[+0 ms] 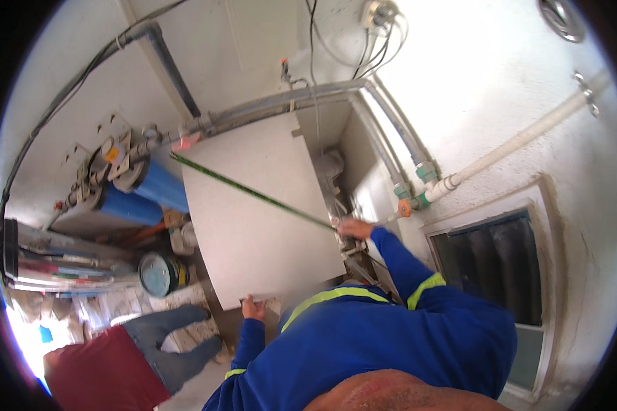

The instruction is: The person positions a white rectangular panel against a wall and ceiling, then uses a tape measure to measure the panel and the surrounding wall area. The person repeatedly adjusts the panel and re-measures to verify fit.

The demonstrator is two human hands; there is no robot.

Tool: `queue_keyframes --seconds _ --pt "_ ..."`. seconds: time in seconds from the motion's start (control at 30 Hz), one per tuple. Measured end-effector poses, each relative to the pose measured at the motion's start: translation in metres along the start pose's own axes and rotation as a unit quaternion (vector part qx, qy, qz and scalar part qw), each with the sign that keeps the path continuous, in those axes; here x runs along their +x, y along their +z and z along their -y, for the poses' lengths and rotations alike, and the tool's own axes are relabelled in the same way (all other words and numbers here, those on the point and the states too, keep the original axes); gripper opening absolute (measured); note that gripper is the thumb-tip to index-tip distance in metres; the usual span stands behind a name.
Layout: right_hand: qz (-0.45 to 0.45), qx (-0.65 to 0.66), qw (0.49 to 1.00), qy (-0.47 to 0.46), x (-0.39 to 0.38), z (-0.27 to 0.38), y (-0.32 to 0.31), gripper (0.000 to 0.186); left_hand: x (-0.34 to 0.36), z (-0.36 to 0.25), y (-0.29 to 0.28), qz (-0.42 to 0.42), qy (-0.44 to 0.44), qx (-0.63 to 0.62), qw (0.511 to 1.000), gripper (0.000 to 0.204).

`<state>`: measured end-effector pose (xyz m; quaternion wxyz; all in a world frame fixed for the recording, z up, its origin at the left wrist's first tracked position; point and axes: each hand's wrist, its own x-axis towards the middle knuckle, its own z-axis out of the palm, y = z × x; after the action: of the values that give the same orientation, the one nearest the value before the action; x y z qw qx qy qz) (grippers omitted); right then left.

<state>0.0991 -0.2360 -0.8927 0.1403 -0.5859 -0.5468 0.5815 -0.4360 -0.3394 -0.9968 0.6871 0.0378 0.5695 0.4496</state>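
Note:
A large white board (260, 219) lies tilted in front of me. Diagonally across it runs a long, thin green strip (247, 190), from the board's far left corner to its right edge. My right hand (355, 229) is closed at the strip's near right end, its fingers partly hidden. At the board's near edge, my left hand (253, 308) grips the rim, with a small dark spot beside the fingers. A pinkish object (186, 142) I cannot make out touches the board's far left corner.
Blue filter housings (131, 204) and a lidded bucket (159, 274) stand left. Grey pipes (288, 99) run along the wall behind the board. A framed window (500, 267) is at right. Another person in a red shirt (106, 370) is at lower left.

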Motion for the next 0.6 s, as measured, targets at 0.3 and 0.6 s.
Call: queue_keyframes --seconds 0.3,0.6 --pt "-0.089 -0.003 0.992 0.087 -0.138 -0.052 0.126 0.04 0.041 -0.002 0.0 0.097 0.166 0.819 0.541 0.063" --pt "-0.213 0.127 0.965 0.088 -0.176 -0.018 0.128 0.054 0.064 -0.008 0.009 0.109 0.188 0.796 0.565 0.067"
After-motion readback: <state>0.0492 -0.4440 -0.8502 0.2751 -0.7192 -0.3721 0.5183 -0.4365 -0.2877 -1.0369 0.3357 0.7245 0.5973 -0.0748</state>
